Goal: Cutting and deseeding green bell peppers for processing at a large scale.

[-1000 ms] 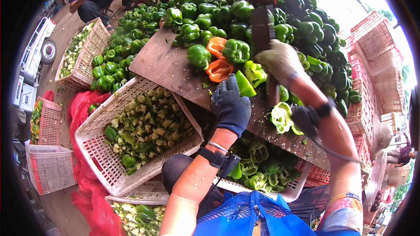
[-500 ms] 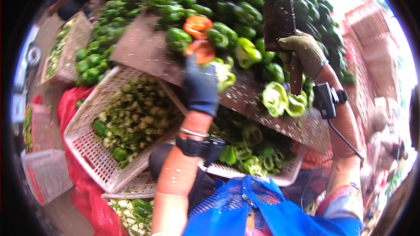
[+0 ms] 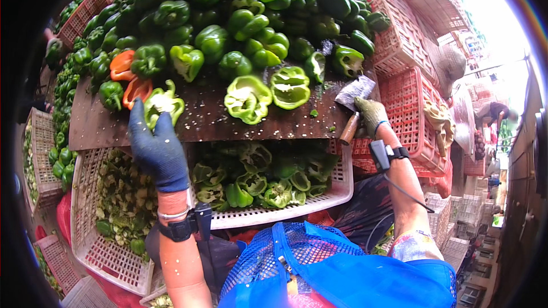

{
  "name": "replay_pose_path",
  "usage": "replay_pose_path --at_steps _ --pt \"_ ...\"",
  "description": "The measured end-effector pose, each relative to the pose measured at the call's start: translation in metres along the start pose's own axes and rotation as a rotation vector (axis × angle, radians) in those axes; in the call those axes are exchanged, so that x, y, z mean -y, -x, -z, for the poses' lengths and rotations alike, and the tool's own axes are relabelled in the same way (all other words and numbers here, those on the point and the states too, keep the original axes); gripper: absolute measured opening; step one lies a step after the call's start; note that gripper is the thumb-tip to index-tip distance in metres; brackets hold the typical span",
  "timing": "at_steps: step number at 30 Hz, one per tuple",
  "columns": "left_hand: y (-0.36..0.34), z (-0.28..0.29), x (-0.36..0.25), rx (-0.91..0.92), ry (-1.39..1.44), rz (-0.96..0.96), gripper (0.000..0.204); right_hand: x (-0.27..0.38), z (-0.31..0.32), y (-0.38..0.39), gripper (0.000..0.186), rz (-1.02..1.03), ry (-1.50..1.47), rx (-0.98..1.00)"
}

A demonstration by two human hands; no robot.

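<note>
Left hand (image 3: 160,157) at cut green pepper (image 3: 164,104) on left of surface (image 3: 205,126); finger and thumb spread, grip cannot be told. Right hand (image 3: 372,115) clamped on cleaver (image 3: 355,92), right end. Pepper likely light, crisp, slick-skinned, crackable; best held by outer wall. Surface brown, seed-flecked; pepper heap (image 3: 211,41) far side; white crate (image 3: 285,213) near, red crate (image 3: 402,122) right.

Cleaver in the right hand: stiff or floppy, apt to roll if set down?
The cleaver in the right hand is likely stiff: its metal-looking blade shows no obvious bend. It probably won't roll freely either, given that broad, flat blade.
</note>
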State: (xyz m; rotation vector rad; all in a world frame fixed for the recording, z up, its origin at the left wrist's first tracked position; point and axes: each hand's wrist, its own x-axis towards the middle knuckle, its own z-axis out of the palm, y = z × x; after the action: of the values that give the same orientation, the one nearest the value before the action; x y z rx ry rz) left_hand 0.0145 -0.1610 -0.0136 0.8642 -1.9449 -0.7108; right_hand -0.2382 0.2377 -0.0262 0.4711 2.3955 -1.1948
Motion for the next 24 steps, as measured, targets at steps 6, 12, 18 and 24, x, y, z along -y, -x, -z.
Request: replay_pose_path --at_steps 6,12,18,24 --pt "0.004 0.014 0.013 0.019 -0.178 -0.117 0.046 0.069 0.006 -0.033 0.053 0.874 0.712 -0.557" --pt "0.025 0.011 -0.032 0.05 -0.155 -0.484 0.042 0.138 -0.042 -0.069 0.037 0.642 1.143 -0.04" --pt "0.06 -0.012 -0.063 0.401 0.288 -0.139 0.041 0.097 -0.048 -0.035 0.02 0.452 -0.518 -0.039" --pt "0.1 -0.037 -0.093 0.669 0.476 -0.056 0.081 0.058 -0.126 0.104 0.034 0.427 -1.156 0.479"
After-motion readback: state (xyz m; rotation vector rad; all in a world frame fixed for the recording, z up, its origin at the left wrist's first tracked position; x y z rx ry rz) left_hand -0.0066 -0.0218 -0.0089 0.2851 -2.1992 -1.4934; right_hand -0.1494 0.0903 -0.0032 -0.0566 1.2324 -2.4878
